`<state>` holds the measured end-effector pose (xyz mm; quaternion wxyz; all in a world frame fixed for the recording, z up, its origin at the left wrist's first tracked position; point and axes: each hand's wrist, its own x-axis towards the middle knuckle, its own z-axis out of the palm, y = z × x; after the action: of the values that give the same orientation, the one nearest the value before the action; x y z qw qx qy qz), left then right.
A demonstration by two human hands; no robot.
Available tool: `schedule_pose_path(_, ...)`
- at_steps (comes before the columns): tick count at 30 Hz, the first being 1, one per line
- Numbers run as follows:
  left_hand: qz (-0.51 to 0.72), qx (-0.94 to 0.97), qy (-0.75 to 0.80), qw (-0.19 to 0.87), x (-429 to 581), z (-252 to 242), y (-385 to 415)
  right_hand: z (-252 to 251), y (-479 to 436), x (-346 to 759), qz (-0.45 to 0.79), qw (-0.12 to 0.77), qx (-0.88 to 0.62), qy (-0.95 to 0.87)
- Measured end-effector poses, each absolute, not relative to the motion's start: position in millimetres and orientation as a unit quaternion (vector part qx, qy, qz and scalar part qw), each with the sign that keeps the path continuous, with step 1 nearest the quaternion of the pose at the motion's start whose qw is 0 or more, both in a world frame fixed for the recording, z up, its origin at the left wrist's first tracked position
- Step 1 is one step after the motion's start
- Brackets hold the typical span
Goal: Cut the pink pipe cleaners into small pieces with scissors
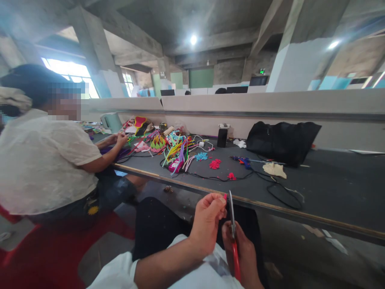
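Over my lap, just short of the table edge, my left hand pinches a small pink-red piece at its fingertips; most of the piece is hidden. Close beside it, my right hand grips red-handled scissors with the blades pointing up. The blades look closed or nearly so, next to the left fingertips. On the table ahead lie a pile of small pink-red pieces, a smaller pink-red cluster and a pile of blue pieces.
A heap of colourful fuzzy stems covers the table's middle left. A blue glue gun, its black cable, a beige scrap and a black bag lie to the right. A co-worker sits at left, hands over the table.
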<state>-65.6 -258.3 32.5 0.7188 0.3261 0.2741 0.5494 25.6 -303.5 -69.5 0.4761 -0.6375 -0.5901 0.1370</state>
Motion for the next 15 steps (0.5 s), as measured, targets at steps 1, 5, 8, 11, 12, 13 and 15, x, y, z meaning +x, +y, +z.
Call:
schedule_pose_path(1,0.548,0.324,0.266,0.724,-66.0,32.6,-257.7,-68.0,-303.2,25.9,0.137,0.480,-0.634,-0.591)
schedule_pose_path(5,0.538,0.321,0.244,0.740,-67.0,32.4,-257.0,-68.5,-303.1,28.7,0.154,0.473,-0.608,-0.620)
schedule_pose_path(8,0.537,0.320,0.243,0.742,-67.1,31.6,-257.8,-70.9,-304.1,29.5,0.157,0.468,-0.607,-0.622)
schedule_pose_path(11,0.538,0.320,0.252,0.738,-66.8,31.2,-258.5,-71.7,-304.7,29.0,0.160,0.459,-0.621,-0.615)
schedule_pose_path(12,0.540,0.321,0.256,0.735,-66.6,31.3,-258.7,-71.7,-304.8,29.0,0.161,0.454,-0.627,-0.613)
schedule_pose_path(13,0.541,0.321,0.260,0.732,-66.4,31.4,-258.9,-71.7,-304.8,29.0,0.160,0.449,-0.632,-0.611)
schedule_pose_path(15,0.544,0.325,0.268,0.726,-66.0,31.9,-259.4,-71.9,-304.9,29.4,0.163,0.437,-0.643,-0.608)
